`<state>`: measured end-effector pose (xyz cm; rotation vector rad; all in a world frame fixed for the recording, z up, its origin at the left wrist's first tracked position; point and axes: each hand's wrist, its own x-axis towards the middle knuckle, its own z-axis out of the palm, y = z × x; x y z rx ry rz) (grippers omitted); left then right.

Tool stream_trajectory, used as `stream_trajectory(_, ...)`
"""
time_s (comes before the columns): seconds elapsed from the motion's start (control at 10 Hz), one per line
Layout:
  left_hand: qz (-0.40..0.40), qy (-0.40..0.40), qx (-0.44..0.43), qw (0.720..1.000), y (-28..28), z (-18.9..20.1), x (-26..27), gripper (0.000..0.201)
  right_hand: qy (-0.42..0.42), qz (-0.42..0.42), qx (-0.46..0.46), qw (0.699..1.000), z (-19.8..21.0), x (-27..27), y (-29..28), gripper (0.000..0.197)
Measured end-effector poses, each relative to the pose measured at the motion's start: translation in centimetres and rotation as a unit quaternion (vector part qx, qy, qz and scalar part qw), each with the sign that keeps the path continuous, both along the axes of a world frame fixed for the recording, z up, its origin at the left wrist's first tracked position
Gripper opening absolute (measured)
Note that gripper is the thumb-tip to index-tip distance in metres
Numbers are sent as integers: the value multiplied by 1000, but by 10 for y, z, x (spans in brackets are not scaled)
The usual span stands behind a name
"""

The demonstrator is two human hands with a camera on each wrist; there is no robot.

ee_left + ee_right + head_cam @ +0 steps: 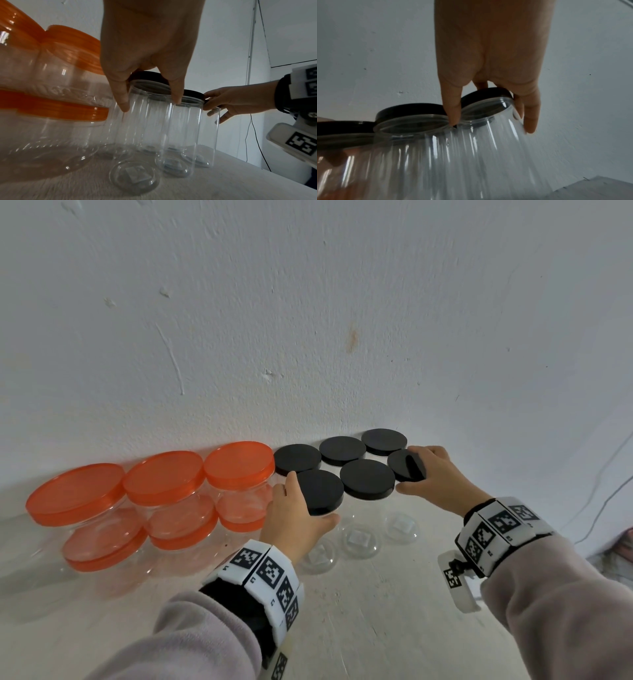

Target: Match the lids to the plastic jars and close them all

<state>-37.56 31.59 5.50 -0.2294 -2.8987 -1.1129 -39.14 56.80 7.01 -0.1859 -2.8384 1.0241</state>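
Several tall clear jars with black lids stand in two rows by the wall. My left hand (313,498) grips the front-left black lid (323,487), thumb at its near edge and fingers at its far left edge. The left wrist view has this hand (149,97) straddling that lid (147,75), fingertips (121,100) reaching down the jar wall. My right hand (409,470) holds the front-right black lid (399,462). In the right wrist view the hand (491,119) clasps that lid (486,93) between thumb and fingers. The middle front lid (368,477) stands between them.
Wide clear jars with orange lids (164,477) are stacked two high on the left, touching the black-lidded group. The white wall (308,337) rises right behind all the jars. A thin cable (599,491) hangs at the right. The white tabletop (376,628) spreads in front.
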Motion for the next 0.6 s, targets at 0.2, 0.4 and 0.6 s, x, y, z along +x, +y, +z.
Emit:
stream_trajectory(0.2, -6, -17, 25, 1000, -2, -1, -2, 108, 1, 2, 1, 1000, 1, 1, 1, 75)
stream_trajectory(0.4, -21, -10, 44, 999, -14, 6, 5, 105, 26, -7, 35, 999, 14, 12, -5, 81)
stream_trajectory(0.6, -48, -1, 24, 999, -47, 15, 44, 94, 158, 20, 12, 987, 27, 63, -19, 60)
